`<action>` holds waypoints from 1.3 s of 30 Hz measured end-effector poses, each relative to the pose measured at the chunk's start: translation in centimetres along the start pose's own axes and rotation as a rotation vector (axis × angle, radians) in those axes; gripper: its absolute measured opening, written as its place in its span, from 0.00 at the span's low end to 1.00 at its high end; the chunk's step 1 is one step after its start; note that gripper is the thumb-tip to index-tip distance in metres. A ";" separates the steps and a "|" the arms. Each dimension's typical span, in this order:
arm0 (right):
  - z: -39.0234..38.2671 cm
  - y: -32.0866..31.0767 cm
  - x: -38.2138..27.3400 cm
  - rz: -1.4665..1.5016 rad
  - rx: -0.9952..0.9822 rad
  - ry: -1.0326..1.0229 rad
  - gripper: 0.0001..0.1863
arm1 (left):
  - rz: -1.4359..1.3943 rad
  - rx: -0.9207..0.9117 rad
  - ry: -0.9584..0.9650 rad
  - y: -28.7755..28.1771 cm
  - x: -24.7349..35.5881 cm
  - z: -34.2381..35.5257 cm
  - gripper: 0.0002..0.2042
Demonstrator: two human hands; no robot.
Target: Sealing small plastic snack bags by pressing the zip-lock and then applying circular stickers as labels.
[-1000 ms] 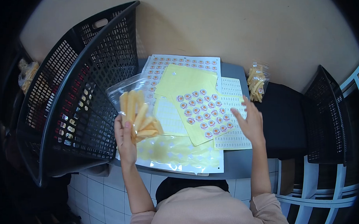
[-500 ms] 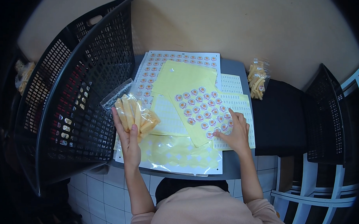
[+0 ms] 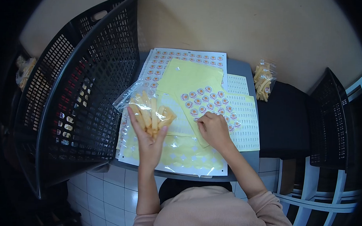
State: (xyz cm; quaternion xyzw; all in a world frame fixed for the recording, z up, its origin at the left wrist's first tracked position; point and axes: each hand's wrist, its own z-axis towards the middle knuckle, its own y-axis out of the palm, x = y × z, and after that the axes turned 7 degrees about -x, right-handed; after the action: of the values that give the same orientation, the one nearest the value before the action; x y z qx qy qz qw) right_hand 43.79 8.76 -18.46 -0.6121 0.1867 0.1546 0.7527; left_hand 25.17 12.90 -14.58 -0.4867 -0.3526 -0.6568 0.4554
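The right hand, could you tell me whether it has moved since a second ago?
Yes. The right hand has slid from the right edge of the yellow sticker sheet leftward and toward the person, now at its near edge.

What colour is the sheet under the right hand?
Pale yellow, dotted with round orange-and-white stickers; the sheet shows in the head view.

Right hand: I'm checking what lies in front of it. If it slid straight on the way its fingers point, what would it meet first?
The right hand points up and left across the yellow sticker sheet. It would likely meet the round stickers at its fingertips first, though depth is uncertain.
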 end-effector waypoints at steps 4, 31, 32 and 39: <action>0.1 -1.6 -0.1 0.414 0.119 0.083 0.03 | 0.301 -0.005 0.029 2.0 -1.2 0.1 0.42; -2.3 -6.6 -3.2 0.602 0.335 0.002 0.04 | 0.308 -0.307 0.203 7.1 1.3 1.1 0.12; -2.2 -6.6 -3.1 0.620 0.324 0.021 0.05 | 0.310 -0.303 0.205 7.1 1.3 1.1 0.12; -1.8 -6.8 -2.2 0.732 0.237 0.048 0.05 | 0.307 -0.293 0.171 6.7 1.2 1.3 0.08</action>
State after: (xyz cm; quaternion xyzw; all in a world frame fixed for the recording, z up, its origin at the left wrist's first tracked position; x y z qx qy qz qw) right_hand 44.84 5.64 -11.91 -0.4173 0.4268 0.3761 0.7087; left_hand 31.77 11.47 -12.99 -0.5381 -0.1354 -0.6629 0.5026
